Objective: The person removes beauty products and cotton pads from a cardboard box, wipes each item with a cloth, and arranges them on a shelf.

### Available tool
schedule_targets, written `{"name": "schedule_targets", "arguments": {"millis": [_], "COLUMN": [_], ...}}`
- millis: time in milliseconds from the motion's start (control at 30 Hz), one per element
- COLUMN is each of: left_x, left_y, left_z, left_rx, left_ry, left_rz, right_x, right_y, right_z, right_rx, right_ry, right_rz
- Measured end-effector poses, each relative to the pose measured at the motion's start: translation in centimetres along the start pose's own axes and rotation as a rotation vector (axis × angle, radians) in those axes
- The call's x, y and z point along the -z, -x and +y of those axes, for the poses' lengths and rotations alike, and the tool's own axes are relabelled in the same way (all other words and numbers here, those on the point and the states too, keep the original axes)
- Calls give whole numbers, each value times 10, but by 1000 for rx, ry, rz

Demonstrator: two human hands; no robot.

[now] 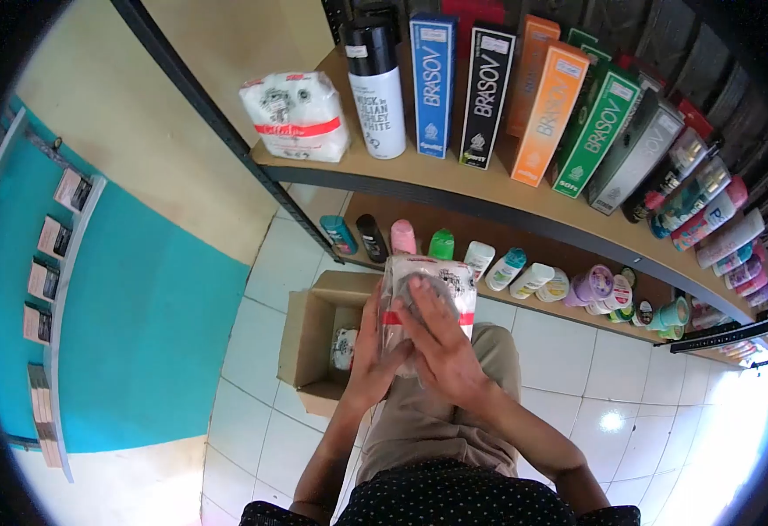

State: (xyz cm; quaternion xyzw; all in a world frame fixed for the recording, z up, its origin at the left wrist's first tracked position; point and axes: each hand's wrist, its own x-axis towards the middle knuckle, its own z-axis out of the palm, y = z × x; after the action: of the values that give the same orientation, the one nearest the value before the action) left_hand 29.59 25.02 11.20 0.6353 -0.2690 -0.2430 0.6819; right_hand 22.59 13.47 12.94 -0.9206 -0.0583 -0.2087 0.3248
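Observation:
A white plastic-wrapped package [458, 294] with a red band and dark print is held upright above my lap. My left hand [369, 355] grips its left side. My right hand [441, 342] presses a grey, cloth-like piece [428, 294] against the package's front, its fingers lying over that piece. A similar white package [295, 118] with a red band stands at the left end of the upper shelf. Below and left of my hands, an open cardboard box [311, 337] on the floor holds another white package [344, 348].
The upper shelf [384, 175] bears a black-and-white spray can [375, 96], several BRASOV boxes [432, 88] and bottles. Bottles and jars line the lower shelf [358, 210]. A black shelf post [200, 96] rises at left. A wall rack [81, 228] holds small boxes.

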Motion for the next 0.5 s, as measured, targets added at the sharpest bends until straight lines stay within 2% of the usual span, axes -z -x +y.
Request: {"name": "schedule_targets", "arguments": {"millis": [100,233,333,400,467,500], "left_x": [-8,-13,-9,-3,7,9], "left_y": [1,0,-2,0,-2,0], "left_z": [2,3,5,14,21,32], "left_rx": [-93,-134,-225,-124,-175,-121], "left_ry": [-12,-46,60,217,194,281], "left_rz": [-70,-41,-52,20,42,26], "right_x": [8,7,4,5,33,40], "right_y": [-8,-3,6,18,28,28], "right_z": [10,4,0,13,30,31], "right_rx": [-122,-32,123,-96,-237,-215], "right_ry": [-78,1,4,-909,-337,-343], "right_rz": [224,179,134,391,516,510]}}
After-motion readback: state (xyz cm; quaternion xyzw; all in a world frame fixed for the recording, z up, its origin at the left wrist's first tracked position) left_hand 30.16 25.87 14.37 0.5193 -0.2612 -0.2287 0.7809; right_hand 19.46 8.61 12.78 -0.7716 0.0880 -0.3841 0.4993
